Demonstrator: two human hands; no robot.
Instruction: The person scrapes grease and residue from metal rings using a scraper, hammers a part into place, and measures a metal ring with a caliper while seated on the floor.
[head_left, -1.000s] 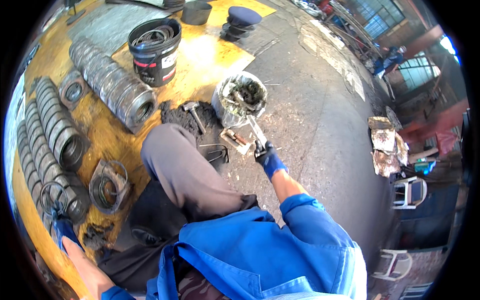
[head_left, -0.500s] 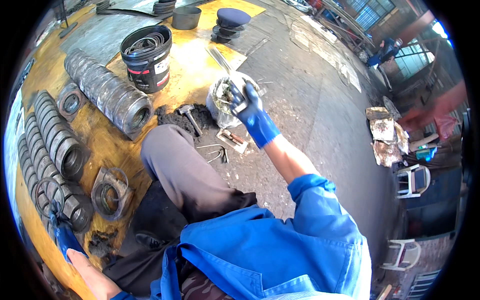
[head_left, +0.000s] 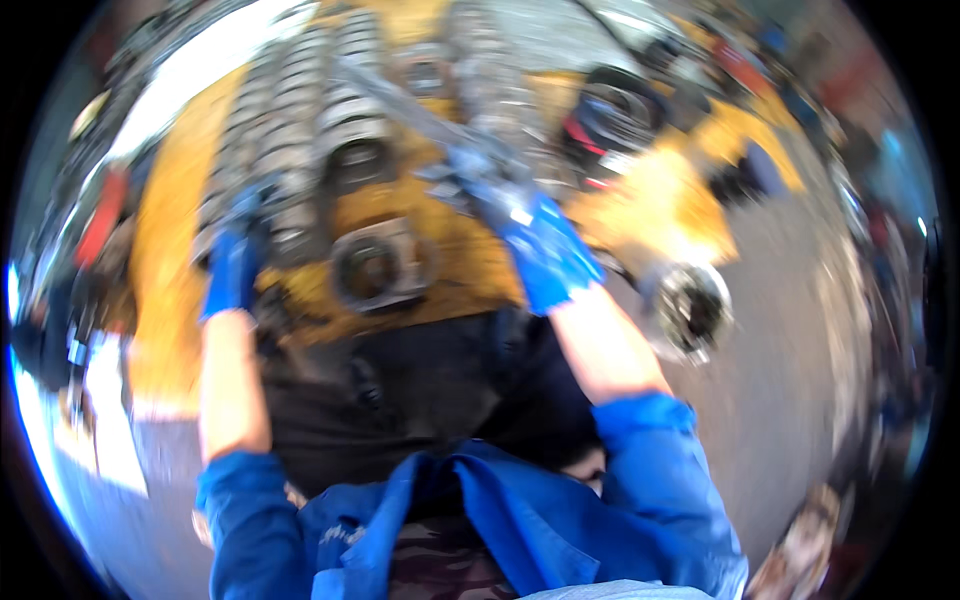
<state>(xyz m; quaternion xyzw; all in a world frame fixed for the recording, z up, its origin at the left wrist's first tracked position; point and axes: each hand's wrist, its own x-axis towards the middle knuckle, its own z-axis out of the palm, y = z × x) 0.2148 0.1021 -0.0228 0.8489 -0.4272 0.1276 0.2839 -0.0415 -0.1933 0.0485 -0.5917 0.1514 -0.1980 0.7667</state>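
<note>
The right hand (head_left: 540,250), in a blue glove, was clenched around one end of a long grey metal tool (head_left: 420,110). The tool's long axis ran from the hand up and to the left, across the rows of metal rings (head_left: 300,130) laid on the yellow surface (head_left: 170,240). A round ring-shaped part (head_left: 380,268) lay just below and to the left of the right hand, between both hands. The left hand (head_left: 232,272), also gloved, was placed against the nearer end of the ring rows; its grip could not be told through the blur. The right hand was nearer the round part.
</note>
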